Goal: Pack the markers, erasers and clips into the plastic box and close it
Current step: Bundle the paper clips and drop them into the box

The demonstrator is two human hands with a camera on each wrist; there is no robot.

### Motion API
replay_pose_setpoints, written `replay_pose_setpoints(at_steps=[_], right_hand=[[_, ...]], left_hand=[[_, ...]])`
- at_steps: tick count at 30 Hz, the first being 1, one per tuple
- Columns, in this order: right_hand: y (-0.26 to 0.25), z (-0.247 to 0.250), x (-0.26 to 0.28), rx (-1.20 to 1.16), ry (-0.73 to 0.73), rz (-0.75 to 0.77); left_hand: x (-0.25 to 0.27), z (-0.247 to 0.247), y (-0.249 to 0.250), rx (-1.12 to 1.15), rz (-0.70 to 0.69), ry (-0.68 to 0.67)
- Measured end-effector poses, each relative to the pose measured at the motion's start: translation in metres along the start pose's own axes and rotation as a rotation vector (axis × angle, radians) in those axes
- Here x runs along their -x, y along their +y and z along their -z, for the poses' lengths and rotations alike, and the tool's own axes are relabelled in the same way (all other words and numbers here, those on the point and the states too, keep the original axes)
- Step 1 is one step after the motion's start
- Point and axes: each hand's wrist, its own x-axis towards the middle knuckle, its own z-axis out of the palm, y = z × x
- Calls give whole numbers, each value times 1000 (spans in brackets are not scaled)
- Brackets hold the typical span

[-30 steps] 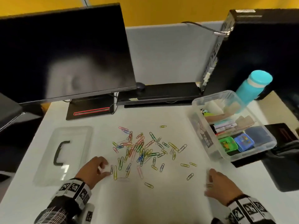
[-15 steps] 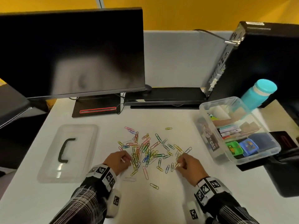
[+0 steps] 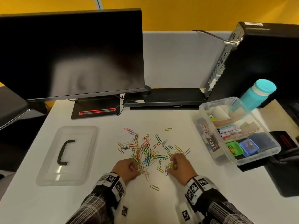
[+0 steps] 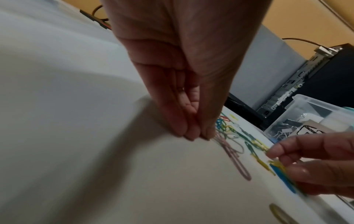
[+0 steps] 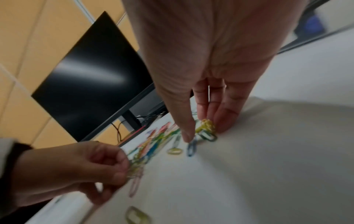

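Several coloured paper clips point(image 3: 148, 147) lie scattered on the white desk point(image 3: 145, 204). My left hand point(image 3: 129, 168) pinches a few clips at the pile's near left edge; the fingertips point(image 4: 193, 134) press together on the desk. My right hand point(image 3: 176, 165) pinches a small bunch of yellow and blue clips point(image 5: 206, 128) at the pile's near right edge. One yellow clip point(image 3: 154, 187) lies alone nearer to me. The clear plastic box point(image 3: 273, 152) stands open at the right, holding markers point(image 3: 229, 131) and green and blue erasers point(image 3: 242, 147). Its lid point(image 3: 68, 156) lies flat at the left.
A black monitor point(image 3: 71, 54) stands at the back left, a black computer tower point(image 3: 267, 62) at the back right. A teal bottle point(image 3: 257, 94) stands behind the box. A black object point(image 3: 288, 167) sits off the desk's right edge.
Both hands have come inward from the pile's outer sides to its near edge, sweeping clips together, and now each pinches some clips.
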Motion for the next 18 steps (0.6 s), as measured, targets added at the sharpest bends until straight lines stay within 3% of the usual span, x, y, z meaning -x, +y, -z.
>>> replay_pose_setpoints(at_steps=[2,5,9,12,16,18], right_hand=[[-8,-3,-3,-16,-56,23],[0,8,-1,-13,-2,13],[14,12,10,68,-42,-85],[2,-7,10,53,-71,-5],[-12,-12,0,-10,-43,129],[-7,1,-3,-16,75,157]], left_hand=[[-3,1,8,-22,-26,-5],[2,5,11,-62,-87,-16],[19,-7,13,-138,-150,-184],[21,-26,23,-306,-197,-280],[6,-33,35,-353,-167,-153],[2,-26,38,-257,-141,-93]])
